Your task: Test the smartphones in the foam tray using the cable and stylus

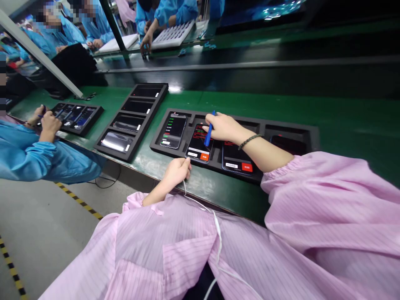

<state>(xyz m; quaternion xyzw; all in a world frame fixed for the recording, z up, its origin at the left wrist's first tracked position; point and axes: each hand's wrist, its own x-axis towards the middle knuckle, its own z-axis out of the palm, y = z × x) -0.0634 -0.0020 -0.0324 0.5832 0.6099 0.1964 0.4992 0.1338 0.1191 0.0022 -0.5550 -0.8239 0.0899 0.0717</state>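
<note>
The green table (218, 100) spans the frame, with the wearer's pink smock (150, 237) filling the lower part. At the left edge sits a co-worker in blue sleeves (46, 156), hands over a tray; more people in blue work at the upper left, beside two white trays (173, 35). Three dark trays lie on the table: the near tray (158, 141) right of centre, the middle tray (140, 135) left of centre, the far tray (95, 120) at the left, four phones in each. The right forearm crosses the near tray, partly covering its third phone (231, 154) and standing before the fourth. The right hand (223, 127) has its fingers closed on a blue pen (208, 137) over the second phone (195, 148), which lies in the near tray, at the centre. The left hand (178, 170), thumb and fingers together, pinches one white cable (218, 233) at that phone's lower edge; whether it is plugged in cannot be told. One dark bracelet (248, 141) circles the right wrist.
</note>
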